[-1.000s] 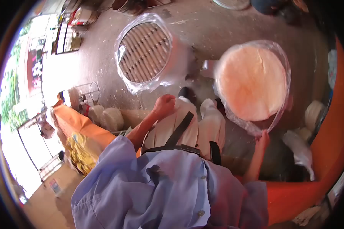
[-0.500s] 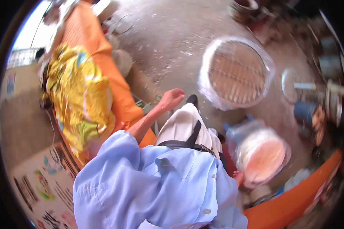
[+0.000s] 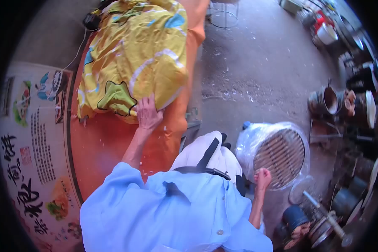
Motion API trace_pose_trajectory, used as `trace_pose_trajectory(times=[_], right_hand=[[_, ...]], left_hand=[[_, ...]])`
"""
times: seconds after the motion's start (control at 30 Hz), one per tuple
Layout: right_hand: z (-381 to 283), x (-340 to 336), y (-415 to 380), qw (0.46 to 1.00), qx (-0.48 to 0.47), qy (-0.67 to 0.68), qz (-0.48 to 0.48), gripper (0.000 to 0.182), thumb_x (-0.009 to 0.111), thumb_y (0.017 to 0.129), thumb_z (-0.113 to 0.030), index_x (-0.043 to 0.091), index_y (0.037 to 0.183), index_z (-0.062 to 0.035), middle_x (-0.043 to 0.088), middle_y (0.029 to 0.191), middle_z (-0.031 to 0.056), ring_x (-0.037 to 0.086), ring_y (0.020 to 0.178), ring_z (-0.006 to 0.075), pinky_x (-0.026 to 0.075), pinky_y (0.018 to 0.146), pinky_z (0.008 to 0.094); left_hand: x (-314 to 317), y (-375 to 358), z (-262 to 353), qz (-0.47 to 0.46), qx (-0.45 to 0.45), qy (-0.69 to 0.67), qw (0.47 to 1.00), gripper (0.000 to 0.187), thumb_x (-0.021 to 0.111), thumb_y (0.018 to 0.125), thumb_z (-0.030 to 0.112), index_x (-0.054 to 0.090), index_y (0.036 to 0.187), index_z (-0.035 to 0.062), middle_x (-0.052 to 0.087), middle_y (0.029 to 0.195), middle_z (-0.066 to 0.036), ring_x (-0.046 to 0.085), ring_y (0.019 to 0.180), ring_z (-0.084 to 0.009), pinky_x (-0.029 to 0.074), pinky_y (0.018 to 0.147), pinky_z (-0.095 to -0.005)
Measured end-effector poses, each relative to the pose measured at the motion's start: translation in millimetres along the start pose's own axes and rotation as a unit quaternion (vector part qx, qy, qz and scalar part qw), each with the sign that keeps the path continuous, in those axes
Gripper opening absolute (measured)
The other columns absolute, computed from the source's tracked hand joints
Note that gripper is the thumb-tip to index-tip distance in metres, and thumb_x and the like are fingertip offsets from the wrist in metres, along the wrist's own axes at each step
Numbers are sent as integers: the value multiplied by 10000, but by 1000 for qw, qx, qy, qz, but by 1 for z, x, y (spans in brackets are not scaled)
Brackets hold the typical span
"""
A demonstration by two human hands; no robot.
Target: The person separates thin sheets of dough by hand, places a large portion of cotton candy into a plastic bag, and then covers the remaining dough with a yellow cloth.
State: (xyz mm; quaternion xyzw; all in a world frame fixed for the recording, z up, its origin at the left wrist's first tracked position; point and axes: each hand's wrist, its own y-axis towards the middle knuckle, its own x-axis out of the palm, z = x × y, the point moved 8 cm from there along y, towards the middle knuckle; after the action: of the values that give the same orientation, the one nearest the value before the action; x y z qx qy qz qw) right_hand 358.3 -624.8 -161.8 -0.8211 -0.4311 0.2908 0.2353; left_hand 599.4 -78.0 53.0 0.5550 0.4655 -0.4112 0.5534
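My left hand (image 3: pixel 148 112) lies flat, fingers apart, on the lower edge of a yellow patterned cloth (image 3: pixel 134 50) bundled on an orange-covered table (image 3: pixel 109 143). My right hand (image 3: pixel 262 177) is closed in a fist at my side. It sits against the plastic wrap of a round slatted rack (image 3: pixel 279 155) standing on the floor. Nothing shows inside the fist. My blue shirt (image 3: pixel 168 214) and pale trousers (image 3: pixel 206 153) fill the lower middle of the view.
A printed banner (image 3: pixel 33 147) with writing and food pictures hangs on the left. Metal pots and tins (image 3: pixel 329 101) crowd the right side, with blue drums (image 3: pixel 296 218) lower right. A wire stand (image 3: pixel 222 14) stands on the concrete floor (image 3: pixel 260 63).
The view has swung left onto the table. My left hand reached up and landed on the yellow cloth. The plastic-wrapped pale disc my right hand held is out of sight; that hand is now a fist by the rack.
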Motion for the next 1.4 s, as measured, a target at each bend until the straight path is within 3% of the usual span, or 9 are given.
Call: trace_pose_trajectory(times=[0.23, 0.4, 0.5, 0.57, 0.63, 0.7, 0.83, 1.1, 1.4], right_hand=[[-257, 189, 25, 945, -233, -135, -187, 274, 667, 845, -134, 594, 1079, -13, 629, 808, 58, 593, 646, 107, 499, 563, 230], [-391, 396, -88, 762, -478, -238, -366, 986, 797, 697, -191, 200, 1476, -102, 588, 1129, 190, 634, 691, 171, 530, 633, 296], [-412, 507, -88, 738, -466, -277, -401, 1080, 799, 695, -236, 79, 1490, -112, 558, 1186, 213, 651, 713, 212, 541, 637, 333], [-405, 566, -68, 835, -126, -59, -532, 895, 705, 789, -248, 144, 1473, -111, 525, 1231, 216, 655, 878, 309, 564, 679, 389], [-425, 604, -90, 789, 88, 116, -597, 716, 647, 830, -210, 258, 1424, -113, 543, 1196, 190, 649, 923, 288, 570, 661, 367], [-425, 628, -83, 826, 102, 49, -553, 610, 638, 830, -167, 342, 1361, -112, 578, 1128, 160, 654, 890, 266, 570, 642, 360], [-402, 666, -39, 852, -18, -84, -517, 448, 639, 809, -72, 475, 1226, -61, 634, 993, 108, 660, 802, 222, 552, 590, 316], [-512, 696, -120, 781, -94, -43, -616, 341, 624, 776, 32, 564, 1112, 16, 654, 971, 102, 660, 798, 177, 548, 662, 274], [-712, 827, -230, 575, -233, -1, -784, 301, 572, 830, 18, 545, 1130, 7, 632, 1049, 113, 640, 905, 208, 531, 808, 325]], left_hand=[[-39, 19, -68, 128, -115, -274, 946, 107, 557, 757, 41, 542, 860, 15, 561, 767, -210, 566, 733, -410, 452, 636, -438], [-78, 47, -61, 121, -85, -353, 924, 102, 583, 747, 48, 529, 826, 12, 526, 728, -175, 551, 685, -380, 441, 595, -393], [-81, 47, -77, 123, -91, -408, 900, 123, 609, 731, 60, 534, 817, 15, 508, 701, -151, 545, 665, -376, 436, 585, -396], [-86, 48, -86, 104, -83, -437, 889, 147, 621, 736, 67, 562, 859, 12, 535, 736, -142, 562, 683, -342, 453, 614, -377], [-82, 44, -113, 123, -117, -444, 880, 212, 636, 752, 88, 577, 940, 9, 565, 824, -135, 580, 736, -299, 469, 663, -352], [-72, 24, -154, 175, -187, -423, 869, 313, 654, 778, 121, 580, 1059, 5, 598, 965, -130, 599, 825, -247, 486, 732, -320], [22, -108, -274, 313, -632, -362, 610, 610, 670, 855, 347, 450, 1282, -29, 487, 1259, -142, 530, 1054, -203, 457, 880, -318], [68, -96, -324, 379, -579, -548, 470, 264, 585, 908, 134, 587, 1152, 31, 624, 1040, -22, 577, 946, -116, 469, 834, -276], [-183, 199, -282, 440, -379, -423, 696, 201, 568, 934, 139, 594, 1092, 18, 641, 1017, -40, 608, 880, -106, 496, 764, -247]])
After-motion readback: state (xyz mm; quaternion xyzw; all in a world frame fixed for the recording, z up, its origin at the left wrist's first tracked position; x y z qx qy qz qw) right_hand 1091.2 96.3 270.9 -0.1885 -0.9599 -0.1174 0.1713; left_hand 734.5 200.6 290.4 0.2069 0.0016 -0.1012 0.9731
